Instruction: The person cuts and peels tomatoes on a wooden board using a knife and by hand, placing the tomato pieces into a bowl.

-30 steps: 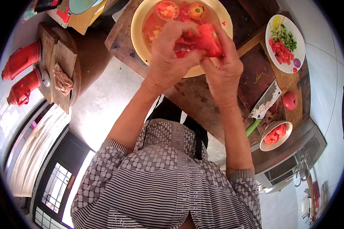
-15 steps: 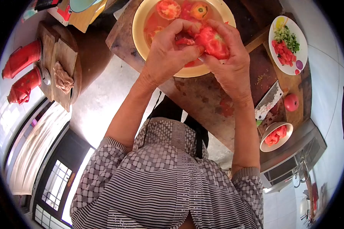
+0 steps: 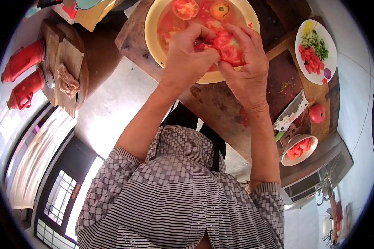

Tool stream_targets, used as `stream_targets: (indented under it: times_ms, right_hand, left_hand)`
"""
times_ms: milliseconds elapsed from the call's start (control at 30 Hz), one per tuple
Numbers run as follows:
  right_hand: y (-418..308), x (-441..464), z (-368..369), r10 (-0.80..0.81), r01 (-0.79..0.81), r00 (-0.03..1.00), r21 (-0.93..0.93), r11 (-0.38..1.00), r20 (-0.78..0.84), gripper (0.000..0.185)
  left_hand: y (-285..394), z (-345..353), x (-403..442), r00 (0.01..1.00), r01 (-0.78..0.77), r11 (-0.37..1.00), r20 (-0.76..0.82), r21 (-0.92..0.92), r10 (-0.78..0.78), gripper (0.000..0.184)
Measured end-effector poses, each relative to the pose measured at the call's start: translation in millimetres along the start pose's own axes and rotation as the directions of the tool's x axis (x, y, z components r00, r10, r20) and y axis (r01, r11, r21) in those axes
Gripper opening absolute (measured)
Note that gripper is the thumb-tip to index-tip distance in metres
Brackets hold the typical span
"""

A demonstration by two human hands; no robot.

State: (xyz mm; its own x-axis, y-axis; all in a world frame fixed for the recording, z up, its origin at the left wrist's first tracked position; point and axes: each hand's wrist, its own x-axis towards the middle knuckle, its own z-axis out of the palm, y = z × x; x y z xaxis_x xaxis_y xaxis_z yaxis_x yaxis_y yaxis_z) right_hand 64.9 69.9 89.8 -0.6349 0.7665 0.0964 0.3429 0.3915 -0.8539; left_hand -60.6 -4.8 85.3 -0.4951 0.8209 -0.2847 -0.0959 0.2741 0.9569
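A peeled-looking red tomato (image 3: 230, 50) is held over the yellow basin. My right hand (image 3: 250, 66) wraps around its right side, thumb below and fingers above. My left hand (image 3: 189, 58) is closed in a pinch at the tomato's left edge, on a thin dark-red bit of tomato skin (image 3: 200, 45), partly hidden by the fingers. Beneath both hands, the enamel basin (image 3: 152, 41) holds reddish water. A tomato (image 3: 185, 9) with pale patches and an orange-red tomato (image 3: 219, 9) with its stem scar showing lie in it.
Right of the basin on the wooden table (image 3: 214, 110) lie a cleaver (image 3: 293, 110) and a whole tomato (image 3: 317, 113). A white plate (image 3: 329, 41) carries chopped greens and diced red pieces; a bowl (image 3: 287, 161) holds red chunks. Red thermoses (image 3: 27, 89) stand far left.
My left thumb and fingers have drawn closer together at the tomato's left edge. My right hand has tilted slightly, still around the tomato. The whole view has shifted a little.
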Motion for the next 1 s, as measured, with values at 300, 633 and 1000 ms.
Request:
stream_targets:
  times_ms: [300,633,1000]
  right_hand:
    - [6,-2,9,0.078,-0.076,0.995,0.048,0.996,-0.059,0.057]
    - [9,1,0,0.501,-0.382,0.827,0.909,0.167,0.256,0.048]
    - [19,-8,4,0.544,-0.238,0.731,0.902,-0.361,0.411,0.039]
  left_hand:
    - [-1,8,-4,0.989,-0.081,0.987,-0.111,0.136,0.097,0.012]
    - [-9,-11,5,0.996,0.072,0.964,-0.03,-0.256,-0.083,0.017]
    - [3,-20,0,0.991,0.128,0.855,0.031,-0.503,-0.13,0.015]
